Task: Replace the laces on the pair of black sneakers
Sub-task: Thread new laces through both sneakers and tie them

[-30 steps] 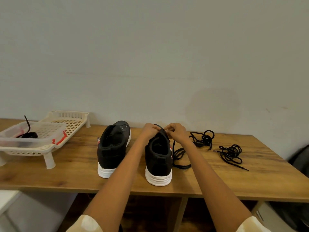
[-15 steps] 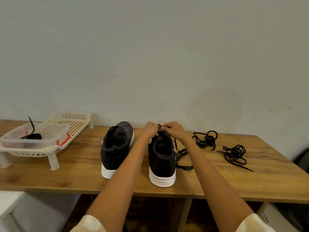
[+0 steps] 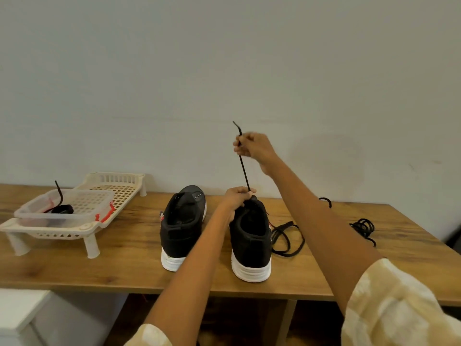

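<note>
Head view: black lace (image 3: 244, 171) stretched taut, up from the tongue area of the right-hand sneaker (image 3: 250, 236) to the raised right hand (image 3: 252, 149). Pinched there between curled fingers and thumb, short tip poking out above the fist. Lower end pinched by the left hand (image 3: 237, 199), fingers curled at the top front of the same sneaker, resting on it. Rest of that lace looped on the wooden table (image 3: 124, 258) just right of the shoe. Sneaker upright, heel toward the camera, white sole at the near table edge. Second sneaker (image 3: 182, 226) just beside it on the left, also heel-first, apart from both hands, no lace visible in it. Further right, partly hidden behind the right forearm, another tangled black lace (image 3: 364, 228); a small loop of lace (image 3: 325, 201) showing above the arm near the wall. Far left: cream plastic rack (image 3: 99, 193) on legs, carrying a clear tub (image 3: 64, 213) with a coiled black lace (image 3: 61, 208) inside, one end sticking up. Pale sleeves (image 3: 399, 308) at the bottom edge.
</note>
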